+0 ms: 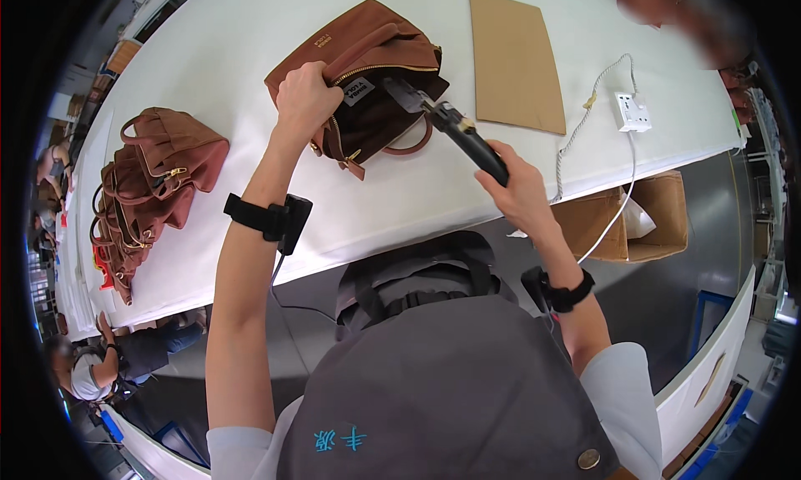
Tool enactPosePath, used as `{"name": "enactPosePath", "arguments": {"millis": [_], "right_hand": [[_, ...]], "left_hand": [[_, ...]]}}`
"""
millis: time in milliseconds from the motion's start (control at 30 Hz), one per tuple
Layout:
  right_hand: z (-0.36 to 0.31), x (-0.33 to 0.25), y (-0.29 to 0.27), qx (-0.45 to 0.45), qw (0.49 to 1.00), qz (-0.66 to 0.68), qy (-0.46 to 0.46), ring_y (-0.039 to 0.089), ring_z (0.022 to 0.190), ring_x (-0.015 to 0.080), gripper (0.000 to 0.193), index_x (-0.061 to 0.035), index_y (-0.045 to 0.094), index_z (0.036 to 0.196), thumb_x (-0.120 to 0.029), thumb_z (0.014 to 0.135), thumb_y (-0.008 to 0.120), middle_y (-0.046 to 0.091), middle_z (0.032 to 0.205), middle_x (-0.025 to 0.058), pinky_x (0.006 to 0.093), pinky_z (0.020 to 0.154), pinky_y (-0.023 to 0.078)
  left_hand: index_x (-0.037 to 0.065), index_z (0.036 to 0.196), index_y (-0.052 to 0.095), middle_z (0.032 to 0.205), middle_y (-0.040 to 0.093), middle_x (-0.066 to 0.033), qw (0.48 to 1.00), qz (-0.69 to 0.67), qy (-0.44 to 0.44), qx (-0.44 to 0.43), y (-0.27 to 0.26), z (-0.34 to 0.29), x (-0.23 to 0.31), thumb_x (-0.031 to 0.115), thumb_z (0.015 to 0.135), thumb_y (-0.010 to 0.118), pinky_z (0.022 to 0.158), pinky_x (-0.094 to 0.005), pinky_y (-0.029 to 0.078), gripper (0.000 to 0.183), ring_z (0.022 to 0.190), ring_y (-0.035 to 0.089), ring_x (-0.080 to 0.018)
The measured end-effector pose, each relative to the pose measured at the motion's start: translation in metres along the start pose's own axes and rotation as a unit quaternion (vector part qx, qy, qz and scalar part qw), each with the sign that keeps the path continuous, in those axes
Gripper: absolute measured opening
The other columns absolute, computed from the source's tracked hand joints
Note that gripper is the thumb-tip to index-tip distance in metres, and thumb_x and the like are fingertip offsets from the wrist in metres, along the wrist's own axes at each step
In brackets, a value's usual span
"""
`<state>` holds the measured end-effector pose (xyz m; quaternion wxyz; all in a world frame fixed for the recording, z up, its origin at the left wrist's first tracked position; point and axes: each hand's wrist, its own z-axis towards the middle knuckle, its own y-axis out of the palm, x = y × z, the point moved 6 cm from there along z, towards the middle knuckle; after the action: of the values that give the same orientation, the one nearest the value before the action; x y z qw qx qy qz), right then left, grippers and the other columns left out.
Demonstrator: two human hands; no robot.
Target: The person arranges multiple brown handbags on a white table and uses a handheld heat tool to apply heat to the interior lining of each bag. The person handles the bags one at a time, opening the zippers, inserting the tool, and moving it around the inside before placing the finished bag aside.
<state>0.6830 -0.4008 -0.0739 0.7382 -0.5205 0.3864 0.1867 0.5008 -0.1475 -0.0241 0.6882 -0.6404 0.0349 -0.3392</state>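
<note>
A brown handbag (pixel 350 42) lies tipped on the white table, its zipped mouth open toward me and the dark lining (pixel 375 121) showing. My left hand (pixel 307 100) is closed on the edge of the bag's mouth at its left side. A white label (pixel 359 91) sits inside on the lining. My right hand (pixel 519 188) grips the handle end of a black-handled tool (pixel 471 146) with a flat shiny metal head. That head reaches into the bag's opening; I cannot tell whether it touches the lining. A brown bag handle (pixel 409 142) loops out below the mouth.
Several similar brown bags (pixel 171 159) stand in a row at the left. A cardboard sheet (pixel 516 63) lies right of the bag. Farther right, a white power strip (pixel 632 111) has a braided cord (pixel 588 104). Cardboard boxes (pixel 655 221) sit below the table edge. Another person (pixel 100 363) is at lower left.
</note>
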Motion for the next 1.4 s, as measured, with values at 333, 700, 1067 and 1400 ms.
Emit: {"name": "enactPosePath", "arguments": {"millis": [333,700,1067,1400], "right_hand": [[0.036,0.005,0.053,-0.011,0.972,-0.233,0.022,0.058,0.058,0.0358,0.063,-0.021,0.04,0.139,-0.015,0.081,0.063,0.053,0.068,0.0177,0.0446,0.055,0.046],[0.029,0.001,0.052,-0.025,0.979,-0.204,-0.01,0.06,0.058,0.0374,0.064,-0.0199,0.04,0.138,-0.013,0.079,0.062,0.056,0.074,0.019,0.0462,0.052,0.047],[0.001,-0.027,0.076,-0.115,0.981,-0.148,-0.049,0.058,0.056,0.0386,0.063,-0.0214,0.039,0.138,-0.012,0.079,0.059,0.055,0.072,0.02,0.0464,0.052,0.047],[0.029,0.002,0.045,-0.01,0.979,-0.204,0.022,0.059,0.057,0.0385,0.063,-0.0194,0.038,0.138,-0.012,0.079,0.061,0.056,0.074,0.0197,0.0462,0.052,0.047]], "left_hand": [[0.0,0.085,0.067,0.076,0.065,-0.0197,1.0,0.004,-0.015,-0.006,-0.001,-0.008,0.0,0.007,0.064,0.056,0.071,-0.0428,0.05,0.024,0.077,0.063,-0.0386],[0.001,0.086,0.067,0.079,0.065,-0.0205,1.0,0.005,-0.019,-0.016,-0.004,-0.006,0.003,0.006,0.064,0.056,0.073,-0.0433,0.05,0.025,0.079,0.062,-0.0397],[0.001,0.089,0.068,0.08,0.066,-0.0212,1.0,0.007,-0.011,-0.012,-0.001,-0.005,0.002,0.006,0.065,0.055,0.074,-0.0433,0.05,0.028,0.08,0.063,-0.0398],[0.001,0.087,0.068,0.08,0.066,-0.0209,1.0,0.012,-0.01,-0.023,0.0,-0.005,0.001,0.005,0.065,0.054,0.075,-0.044,0.05,0.026,0.08,0.063,-0.0401]]}}
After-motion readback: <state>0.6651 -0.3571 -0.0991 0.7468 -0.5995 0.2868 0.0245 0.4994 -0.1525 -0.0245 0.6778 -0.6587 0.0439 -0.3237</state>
